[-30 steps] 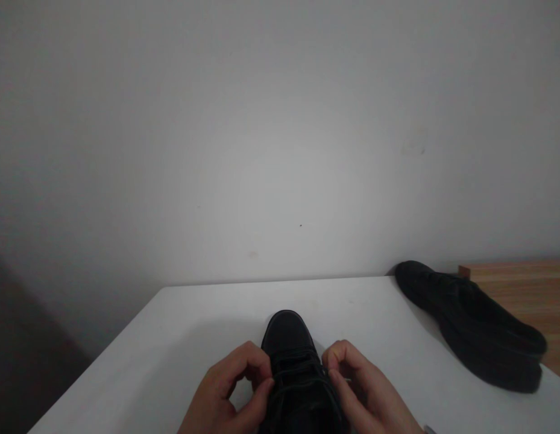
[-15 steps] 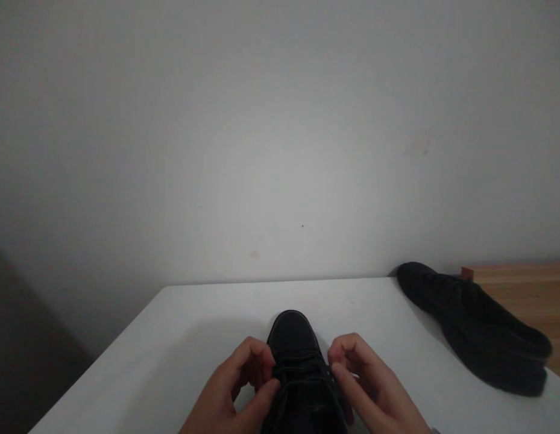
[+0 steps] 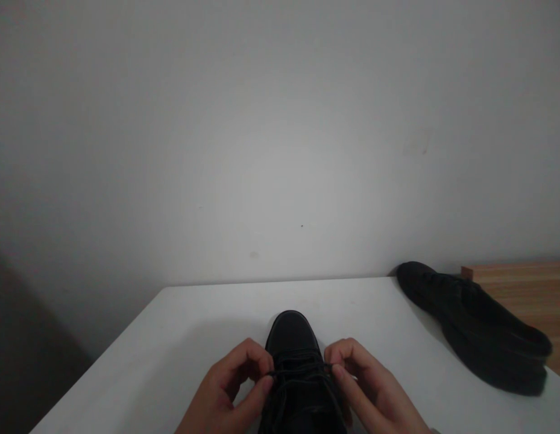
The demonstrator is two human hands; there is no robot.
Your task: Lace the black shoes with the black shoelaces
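A black lace-up shoe (image 3: 292, 333) lies toe-away on the white table at the bottom centre, its heel cut off by the frame edge. Dark shoelaces (image 3: 302, 366) cross its front in several rows. On the shoe's left side, my left hand (image 3: 237, 383) pinches a lace between thumb and forefinger. Opposite it, my right hand (image 3: 363, 380) has thumb and forefinger closed on a lace at the right edge. One row of lace runs fairly straight between the two pinches.
A second black shoe (image 3: 469, 325) rests at the table's right side, toe against the wall (image 3: 280, 150). Behind it stands a wood-grain board (image 3: 528, 289). The white table (image 3: 207, 307) meets the wall at the back, and its left edge slants toward me.
Both hands have closed their thumbs and forefingers on the lace. The row of lace between them is now lifted out at each side. The second shoe has not moved.
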